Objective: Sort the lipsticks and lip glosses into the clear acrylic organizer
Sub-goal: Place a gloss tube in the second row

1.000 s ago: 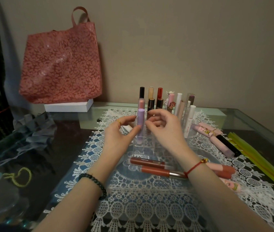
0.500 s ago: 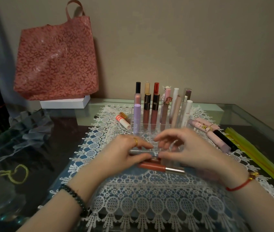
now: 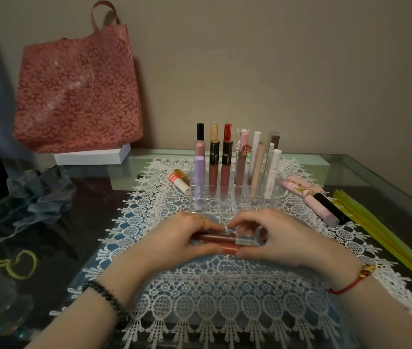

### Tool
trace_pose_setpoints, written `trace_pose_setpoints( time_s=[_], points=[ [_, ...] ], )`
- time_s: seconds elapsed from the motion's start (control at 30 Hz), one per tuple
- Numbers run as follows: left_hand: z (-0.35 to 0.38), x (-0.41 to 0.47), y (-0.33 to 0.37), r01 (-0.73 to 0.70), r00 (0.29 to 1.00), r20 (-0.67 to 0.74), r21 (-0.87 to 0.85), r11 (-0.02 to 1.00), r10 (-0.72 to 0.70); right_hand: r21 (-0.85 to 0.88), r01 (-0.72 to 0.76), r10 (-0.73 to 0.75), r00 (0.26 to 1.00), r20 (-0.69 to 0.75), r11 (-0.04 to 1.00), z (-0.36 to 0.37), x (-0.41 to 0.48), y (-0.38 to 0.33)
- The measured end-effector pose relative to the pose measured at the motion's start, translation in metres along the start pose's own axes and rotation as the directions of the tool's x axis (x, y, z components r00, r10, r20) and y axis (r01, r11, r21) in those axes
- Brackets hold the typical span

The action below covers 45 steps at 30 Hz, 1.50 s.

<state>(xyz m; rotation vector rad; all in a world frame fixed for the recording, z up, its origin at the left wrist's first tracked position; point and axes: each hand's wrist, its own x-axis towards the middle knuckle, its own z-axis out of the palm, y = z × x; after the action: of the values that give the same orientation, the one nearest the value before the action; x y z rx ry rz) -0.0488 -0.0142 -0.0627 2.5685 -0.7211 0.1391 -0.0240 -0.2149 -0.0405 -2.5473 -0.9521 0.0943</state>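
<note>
The clear acrylic organizer (image 3: 227, 206) stands on the lace mat with several lipsticks and glosses upright in its back rows, among them a lilac tube (image 3: 199, 183) at its front left. Just in front of it lie two brown-red lip glosses (image 3: 221, 238) side by side. My left hand (image 3: 182, 238) grips their left ends and my right hand (image 3: 273, 239) grips their right, clear-capped ends. Loose tubes remain on the mat: a striped one (image 3: 179, 183) left of the organizer, pink and black ones (image 3: 318, 200) to its right.
The white lace mat (image 3: 225, 306) covers a glass table. A red floral bag (image 3: 76, 86) on a white box (image 3: 91, 156) stands at the back left. Yellow strips (image 3: 386, 238) lie along the right edge. Grey fabric (image 3: 41, 197) and a yellow cord (image 3: 21, 265) lie left.
Both hands came down from the lilac tube in the organizer to the two glosses lying in front of it and closed around their ends.
</note>
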Motion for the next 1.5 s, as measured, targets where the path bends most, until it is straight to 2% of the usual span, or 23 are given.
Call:
trace_pose_setpoints(
  time_s=[0.4, 0.57, 0.7, 0.8, 0.97, 1.03, 1.13, 1.23, 1.3, 1.43, 1.5],
  points=[
    [0.003, 0.000, 0.000, 0.027, 0.999, -0.021, -0.058, 0.998, -0.028, 0.039, -0.018, 0.019, 0.999, -0.041, 0.999, 0.001, 0.000, 0.000],
    [0.001, 0.002, -0.002, 0.007, 0.992, -0.124, -0.048, 0.999, -0.013, 0.082, 0.021, -0.009, 0.988, -0.151, 0.996, 0.000, 0.004, 0.000],
    [-0.001, 0.002, 0.000, 0.005, 0.972, -0.234, -0.127, 0.992, -0.035, 0.241, 0.049, 0.016, 0.965, -0.262, 0.969, -0.001, 0.004, -0.003],
    [-0.002, 0.003, 0.002, 0.006, 0.952, -0.301, -0.191, 0.981, -0.065, 0.376, 0.135, 0.016, 0.928, -0.372, 0.917, -0.004, 0.003, -0.010],
    [-0.006, 0.003, 0.004, -0.031, 0.889, -0.454, -0.195, 0.980, -0.062, 0.532, 0.287, 0.084, 0.819, -0.568, 0.797, -0.008, 0.001, -0.019],
    [-0.005, 0.004, 0.003, -0.053, 0.862, -0.502, -0.221, 0.974, -0.067, 0.597, 0.324, 0.113, 0.808, -0.578, 0.734, -0.006, 0.004, -0.022],
    [-0.001, 0.005, 0.002, -0.079, 0.845, -0.530, -0.262, 0.962, -0.075, 0.686, 0.336, 0.127, 0.838, -0.530, 0.645, -0.001, 0.008, -0.027],
    [0.000, 0.006, 0.003, -0.118, 0.818, -0.568, -0.318, 0.941, -0.089, 0.706, 0.325, 0.135, 0.849, -0.511, 0.629, 0.004, 0.014, -0.031],
    [-0.001, 0.007, 0.003, -0.122, 0.791, -0.603, -0.318, 0.940, -0.101, 0.712, 0.329, 0.170, 0.829, -0.532, 0.620, 0.000, 0.020, -0.034],
    [-0.006, 0.008, -0.005, -0.013, 0.697, -0.696, -0.253, 0.967, -0.172, 0.656, 0.330, 0.261, 0.727, -0.635, 0.678, -0.020, 0.037, -0.033],
    [-0.009, 0.007, -0.011, 0.078, 0.703, -0.670, -0.263, 0.962, -0.240, 0.631, 0.311, 0.288, 0.690, -0.664, 0.710, -0.027, 0.047, -0.030]
  ],
)
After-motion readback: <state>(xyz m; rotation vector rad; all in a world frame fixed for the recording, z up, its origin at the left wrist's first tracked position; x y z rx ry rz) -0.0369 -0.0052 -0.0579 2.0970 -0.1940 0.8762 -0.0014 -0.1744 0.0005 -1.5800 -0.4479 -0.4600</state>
